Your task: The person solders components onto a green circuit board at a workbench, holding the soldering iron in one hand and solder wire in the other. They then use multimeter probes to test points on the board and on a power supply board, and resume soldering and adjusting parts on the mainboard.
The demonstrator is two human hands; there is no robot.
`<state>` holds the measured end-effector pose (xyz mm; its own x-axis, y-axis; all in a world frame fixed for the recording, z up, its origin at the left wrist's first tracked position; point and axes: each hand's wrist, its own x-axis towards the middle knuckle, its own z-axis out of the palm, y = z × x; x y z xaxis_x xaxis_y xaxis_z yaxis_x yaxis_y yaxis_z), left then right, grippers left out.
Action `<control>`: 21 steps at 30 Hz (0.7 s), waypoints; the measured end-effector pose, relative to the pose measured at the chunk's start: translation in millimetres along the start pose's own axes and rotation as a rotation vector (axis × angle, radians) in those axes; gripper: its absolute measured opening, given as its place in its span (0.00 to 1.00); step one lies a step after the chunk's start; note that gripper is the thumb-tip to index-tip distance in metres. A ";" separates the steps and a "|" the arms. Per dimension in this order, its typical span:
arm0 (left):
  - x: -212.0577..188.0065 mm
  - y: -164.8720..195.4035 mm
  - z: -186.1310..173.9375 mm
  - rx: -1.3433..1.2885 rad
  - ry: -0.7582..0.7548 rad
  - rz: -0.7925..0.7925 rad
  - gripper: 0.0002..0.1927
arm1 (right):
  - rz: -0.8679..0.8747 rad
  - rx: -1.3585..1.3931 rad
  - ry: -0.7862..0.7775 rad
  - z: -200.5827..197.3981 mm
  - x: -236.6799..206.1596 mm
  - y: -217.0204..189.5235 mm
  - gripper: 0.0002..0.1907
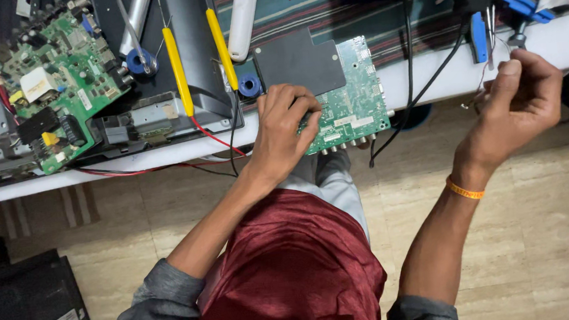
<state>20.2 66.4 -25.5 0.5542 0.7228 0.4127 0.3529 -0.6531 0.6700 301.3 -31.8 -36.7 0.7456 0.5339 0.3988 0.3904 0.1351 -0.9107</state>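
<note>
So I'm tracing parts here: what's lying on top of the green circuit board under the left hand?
A dark flat plate covers the green circuit board at its far left part, and the left hand rests on its near left. Whatever lies beneath them is hidden.

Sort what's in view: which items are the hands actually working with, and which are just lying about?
In hand:
- left hand pressing on the green circuit board
- right hand pinching a thin wire

Lying about:
- second circuit board
- two yellow-handled probes
- white tool
- blue solder rolls
</note>
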 end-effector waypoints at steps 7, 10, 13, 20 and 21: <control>-0.7 -4.7 -4.2 -0.031 -0.013 -0.019 0.10 | 0.019 -0.035 0.015 -4.7 3.2 -0.6 0.04; -0.7 -5.7 -4.6 -0.030 -0.008 -0.013 0.10 | -0.020 -0.049 0.001 -9.3 4.2 6.4 0.04; -2.0 -5.4 -4.9 -0.023 -0.018 -0.007 0.09 | -0.032 -0.067 -0.012 -12.7 1.7 11.3 0.05; -2.0 -5.6 -4.5 -0.027 -0.013 -0.015 0.08 | 0.011 -0.074 -0.005 -10.0 -13.6 0.6 0.05; -2.1 -5.6 -4.6 -0.028 -0.012 -0.019 0.08 | 0.021 -0.064 -0.009 -9.6 -16.3 -2.0 0.05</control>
<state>13.6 69.6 -27.3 0.5568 0.7319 0.3927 0.3421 -0.6329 0.6945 293.6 -48.8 -40.3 0.7492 0.5438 0.3781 0.4082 0.0703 -0.9102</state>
